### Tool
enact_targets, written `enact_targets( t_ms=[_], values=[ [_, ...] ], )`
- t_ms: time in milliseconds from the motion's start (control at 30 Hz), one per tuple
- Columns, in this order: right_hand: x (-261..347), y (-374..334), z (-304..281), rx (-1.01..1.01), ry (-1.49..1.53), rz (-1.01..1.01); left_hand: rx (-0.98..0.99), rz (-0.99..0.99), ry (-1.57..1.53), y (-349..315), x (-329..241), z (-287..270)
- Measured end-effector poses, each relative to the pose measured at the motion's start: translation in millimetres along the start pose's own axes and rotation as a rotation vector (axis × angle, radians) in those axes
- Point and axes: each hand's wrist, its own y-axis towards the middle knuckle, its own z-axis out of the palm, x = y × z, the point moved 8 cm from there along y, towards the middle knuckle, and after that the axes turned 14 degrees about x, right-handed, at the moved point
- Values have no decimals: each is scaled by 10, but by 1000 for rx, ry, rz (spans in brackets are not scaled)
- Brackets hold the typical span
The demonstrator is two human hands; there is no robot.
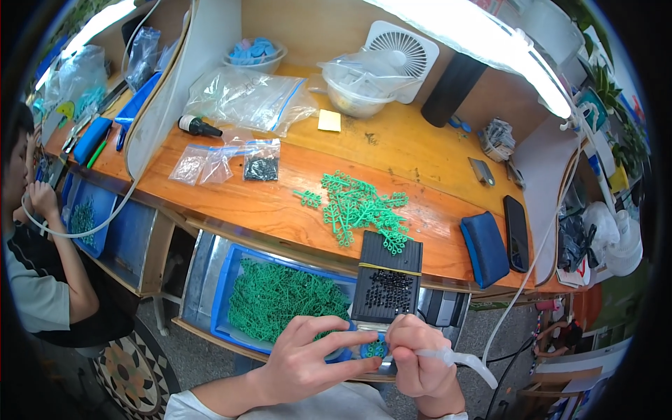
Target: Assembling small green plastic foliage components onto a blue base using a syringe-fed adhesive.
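Note:
Close to my body, my left hand [311,357] has its fingers bent around a small green looped plastic piece [376,348], with blue material at the fingertips. My right hand [423,357] is closed just beside it, gripping a translucent white squeeze tube [483,367] whose bent end sticks out to the right. The tip of the tube is hidden by my fingers. Ahead of my hands lies a black ribbed tray [387,255] with many small black beads [388,288] and a yellow band across it. A blue bin [222,297] of green plastic pieces [283,297] stands to the left.
Loose green looped sprigs [357,206] lie on the wooden table [434,210]. A blue pouch [484,248] and a black phone [516,233] rest at right. Small bags of beads [261,166], a dark bottle [199,126] and bowls sit farther back. Another person [45,280] works at left.

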Motion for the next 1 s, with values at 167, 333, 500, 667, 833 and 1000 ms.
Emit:
enact_targets(
  t_ms=[167, 333, 500, 667, 833, 1000],
  values=[
    [40, 31, 10, 16, -40, 34, 0, -2, -3, 7, 0, -3],
    [-37, -3, -198, -177, -80, 5, 10, 10, -5, 2, -3, 0],
    [-92, 86, -256, -138, -215, 114, 12, 2, -2, -3, -5, 16],
    [-48, 156, -223, -95, -242, 127, 7, -3, -13, -8, 1, 20],
    [-59, -18, -181, -121, -168, 82, 11, -1, -16, -4, 13, 12],
    [-51, -135, -56, -146, 155, 76, 11, 8, -3, -6, 8, 27]
  ],
)
